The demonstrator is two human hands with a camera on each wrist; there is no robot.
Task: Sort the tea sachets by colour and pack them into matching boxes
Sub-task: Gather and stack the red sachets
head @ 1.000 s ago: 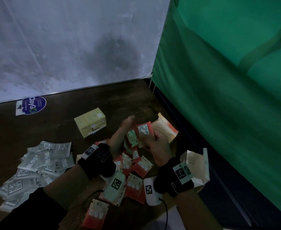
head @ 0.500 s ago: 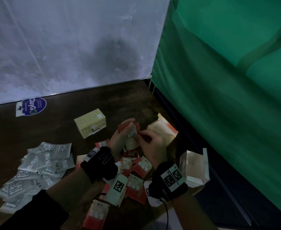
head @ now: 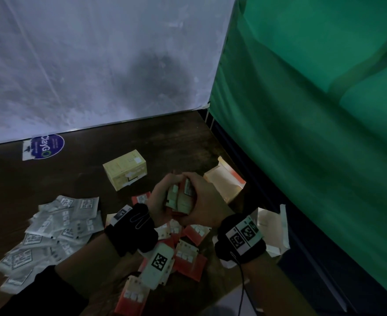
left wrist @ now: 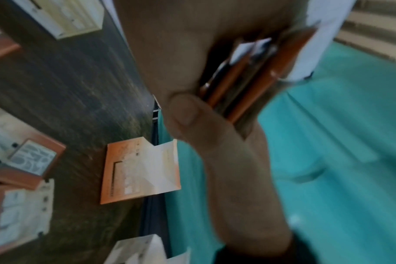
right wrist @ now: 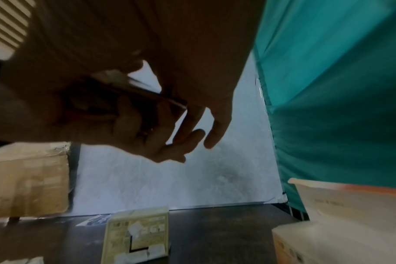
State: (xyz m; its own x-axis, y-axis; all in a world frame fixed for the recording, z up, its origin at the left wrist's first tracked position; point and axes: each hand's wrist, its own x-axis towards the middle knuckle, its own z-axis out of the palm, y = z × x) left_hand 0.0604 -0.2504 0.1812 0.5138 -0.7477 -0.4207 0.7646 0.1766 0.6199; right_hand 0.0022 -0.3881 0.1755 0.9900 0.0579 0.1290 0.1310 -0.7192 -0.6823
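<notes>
Both hands, left hand (head: pixel 163 197) and right hand (head: pixel 207 201), grip the orange sachet stack (head: pixel 180 198); next, judged: insert into orange box (head: pixel 224 181), centre-right of frame.

Three boxes: one yellow box (head: pixel 124 171), one orange box (head: pixel 224 183), one white box (head: pixel 272 231); one round sticker (head: pixel 47 146)

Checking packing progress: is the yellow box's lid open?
No, the yellow box stands closed on the table, its flap tucked in.
</notes>
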